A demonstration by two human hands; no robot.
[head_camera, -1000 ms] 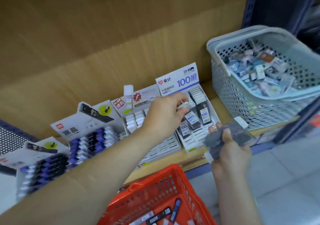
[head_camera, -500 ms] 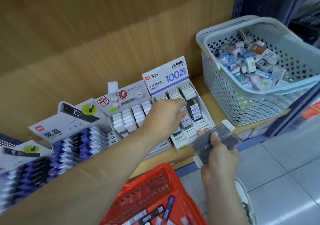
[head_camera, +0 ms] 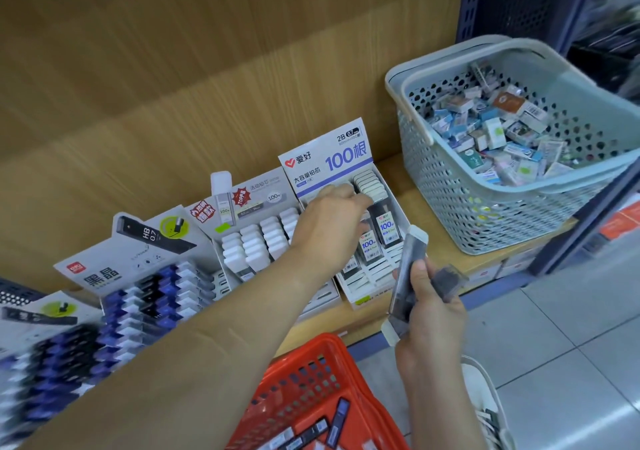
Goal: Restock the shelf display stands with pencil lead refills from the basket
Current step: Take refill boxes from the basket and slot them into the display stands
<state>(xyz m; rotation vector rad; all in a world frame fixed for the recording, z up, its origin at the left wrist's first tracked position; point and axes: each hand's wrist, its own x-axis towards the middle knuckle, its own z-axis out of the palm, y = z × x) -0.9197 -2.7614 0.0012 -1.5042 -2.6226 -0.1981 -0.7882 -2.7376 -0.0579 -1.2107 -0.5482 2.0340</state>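
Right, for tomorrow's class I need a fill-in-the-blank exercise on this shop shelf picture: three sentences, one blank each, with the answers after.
1. The left hand reaches into the display stand whose card shows the large blue number ____.
2. The right hand holds dark refill cases with ____ caps.
3. The grey basket stands to the ____ of that stand.

Answers: 100; white; right.

Left hand point(head_camera: 329, 227) fingertips hidden, red basket point(head_camera: 301, 377) cut off below, leftmost display stand point(head_camera: 38, 316) blurred
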